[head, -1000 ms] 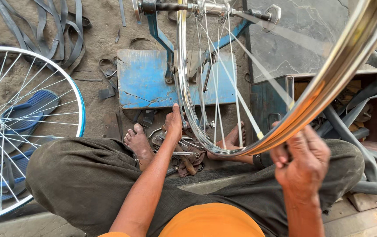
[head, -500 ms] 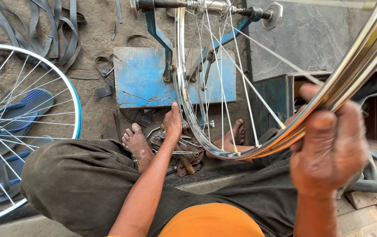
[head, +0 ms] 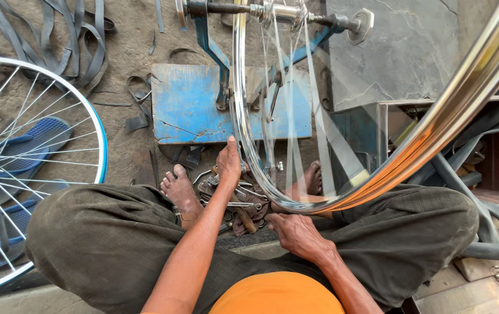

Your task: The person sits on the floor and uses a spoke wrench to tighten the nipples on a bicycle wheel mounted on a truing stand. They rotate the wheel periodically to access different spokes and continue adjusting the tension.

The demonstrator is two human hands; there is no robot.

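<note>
Wheel rim [head: 243, 145] on blue stand [head: 203, 110] – L hand [head: 228, 163] touching | R hand [head: 296, 232] below – tools [head: 232, 197] under

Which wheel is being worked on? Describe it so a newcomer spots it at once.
Start at the blue stand on the ground ahead of the seated person. The chrome wheel stands upright in it, the left hand touching its rim. Unlike the blue-rimmed wheel lying aside, it is shiny silver and mounted.

Head view: worn camera looking steeply down — over the lap to the ground.
Nearness: close — wheel rim [head: 243, 116] just ahead, left hand [head: 228, 164] touching it.
Shared: single view only.
</note>
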